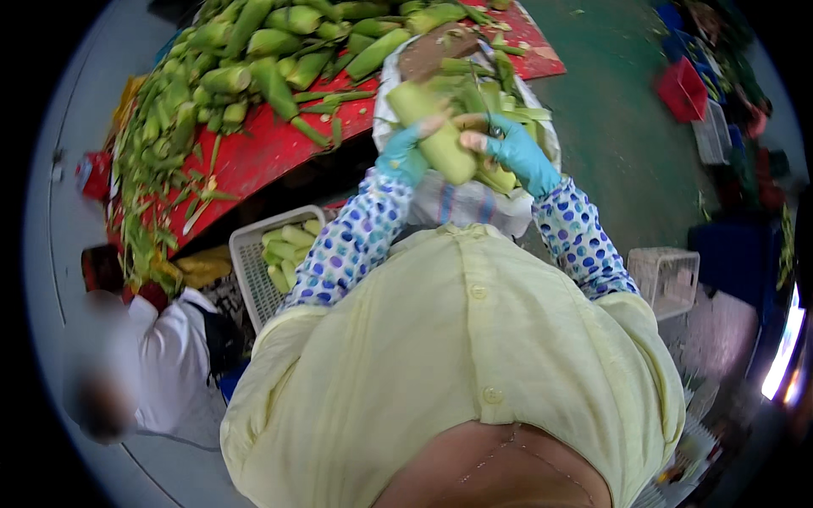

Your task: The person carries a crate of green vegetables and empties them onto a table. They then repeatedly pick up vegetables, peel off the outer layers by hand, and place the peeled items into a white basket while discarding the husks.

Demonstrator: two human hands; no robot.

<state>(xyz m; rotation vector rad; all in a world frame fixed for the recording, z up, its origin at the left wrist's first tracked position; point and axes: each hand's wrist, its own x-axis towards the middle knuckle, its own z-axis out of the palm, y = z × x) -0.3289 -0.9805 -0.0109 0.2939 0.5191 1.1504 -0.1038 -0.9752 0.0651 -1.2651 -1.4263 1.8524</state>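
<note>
A pale green ear of corn (434,135), its outer husk largely off, slants in front of me, a little blurred. My left hand (406,152), in a teal glove with bare fingertips, is closed around its left side. Against its right side, my right hand (515,154), gloved the same way, has its fingers curled together. A small dark item shows at those fingers, but I cannot make out what they hold. Below and beyond both hands stands an open white woven sack (549,135) with green husks (508,102) in it.
Many unhusked corn ears (275,42) are heaped on a red table (246,173). Left of me, a white basket (246,254) holds peeled ears (288,245). A person in white (174,364) is at lower left. White crates (665,279) and a red bin (682,89) stand right.
</note>
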